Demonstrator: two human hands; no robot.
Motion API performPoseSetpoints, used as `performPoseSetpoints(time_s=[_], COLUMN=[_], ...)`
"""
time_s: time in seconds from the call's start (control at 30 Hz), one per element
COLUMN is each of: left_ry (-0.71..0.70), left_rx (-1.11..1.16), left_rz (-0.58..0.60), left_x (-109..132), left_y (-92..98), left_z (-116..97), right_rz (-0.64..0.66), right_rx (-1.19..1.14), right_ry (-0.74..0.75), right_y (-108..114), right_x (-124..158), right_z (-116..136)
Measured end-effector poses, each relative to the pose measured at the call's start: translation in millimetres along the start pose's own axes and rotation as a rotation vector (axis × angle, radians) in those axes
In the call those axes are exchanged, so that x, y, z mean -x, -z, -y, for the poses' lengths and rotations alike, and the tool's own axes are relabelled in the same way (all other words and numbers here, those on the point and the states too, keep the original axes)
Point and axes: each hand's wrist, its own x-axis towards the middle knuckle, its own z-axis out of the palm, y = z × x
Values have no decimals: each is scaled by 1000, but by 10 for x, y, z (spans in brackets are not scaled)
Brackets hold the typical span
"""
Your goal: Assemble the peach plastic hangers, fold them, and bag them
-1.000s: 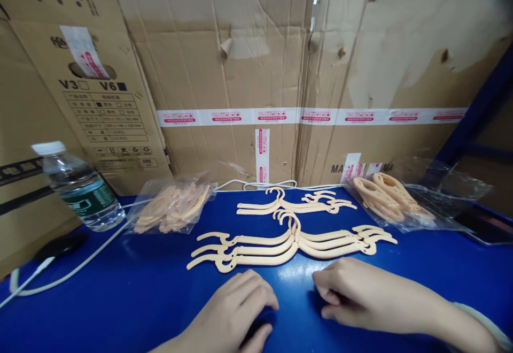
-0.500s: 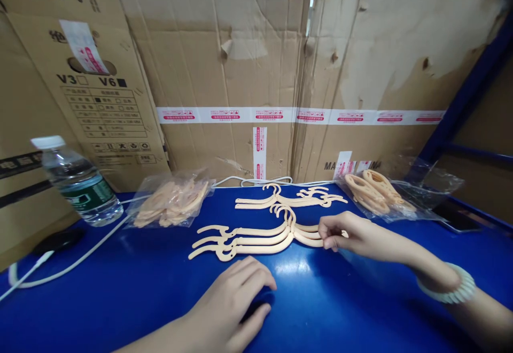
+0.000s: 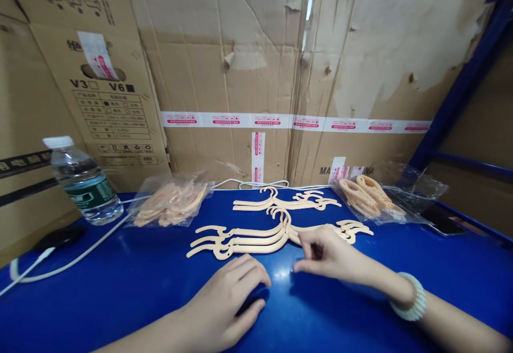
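A stack of beige plastic hangers (image 3: 240, 238) lies on the blue table (image 3: 132, 289) in front of me. My right hand (image 3: 326, 256), with a pale bead bracelet on the wrist, has its fingers curled on the right arm of that stack, just right of the hooks. My left hand (image 3: 228, 299) rests palm down on the table just in front of the stack, fingers loosely spread, holding nothing. A second, smaller set of hangers (image 3: 280, 202) lies farther back.
A clear bag of beige parts (image 3: 170, 203) sits back left and another (image 3: 372, 195) back right. A water bottle (image 3: 82, 182), a white cable (image 3: 80, 256) and a black object (image 3: 58, 237) are at left. A phone (image 3: 443, 227) lies far right. Cardboard boxes (image 3: 240, 75) wall the back.
My right hand went from resting on the table out to the stack's right arm, then slid back left toward the hooks. The left hand stayed put. The camera tilted up slightly.
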Motion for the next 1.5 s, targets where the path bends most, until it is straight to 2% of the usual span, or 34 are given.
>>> performPoseSetpoints(time_s=[0.13, 0.27, 0.4, 0.53, 0.67, 0.83, 0.97, 1.03, 1.13, 1.27, 1.37, 1.4, 1.47, 1.5], left_ry=[-34, -86, -130, -185, -211, -220, -185, -146, -33, 253, 439, 475, 518, 525], left_rx=[-67, -253, -449, -515, -543, -547, -493, -397, -129, 396, 826, 972, 1250, 1361], left_rz=[15, 58, 133, 159, 148, 144, 158, 144, 106, 53, -26, -71, -189, -253], left_x=[-20, -87, -201, -247, -221, -222, -243, -238, -225, -283, -395, -433, -493, -510], left_y=[30, 35, 48, 26, -36, -63, -45, -26, 1, -1, -15, -15, -13, -12], left_z=[-38, -87, -186, -309, -389, -425, -443, -455, -460, -415, -375, -371, -382, -395], right_rz=[-171, -218, -77, 83, 188, 237, 206, 164, 70, -112, -223, -261, -355, -362], right_rx=[238, 400, 568, 719, 815, 854, 834, 807, 740, 602, 493, 444, 195, 133], right_ry=[-4, -111, -247, -356, -388, -377, -325, -286, -199, -35, 69, 117, 294, 349], right_y=[276, 590, 727, 686, 623, 595, 665, 761, 942, 1036, 865, 766, 533, 412], right_x=[-141, -436, -786, -1049, -1202, -1291, -1296, -1280, -1211, -961, -663, -557, -353, -261], right_z=[-159, -355, -497, -539, -543, -546, -500, -443, -293, 38, 318, 397, 514, 551])
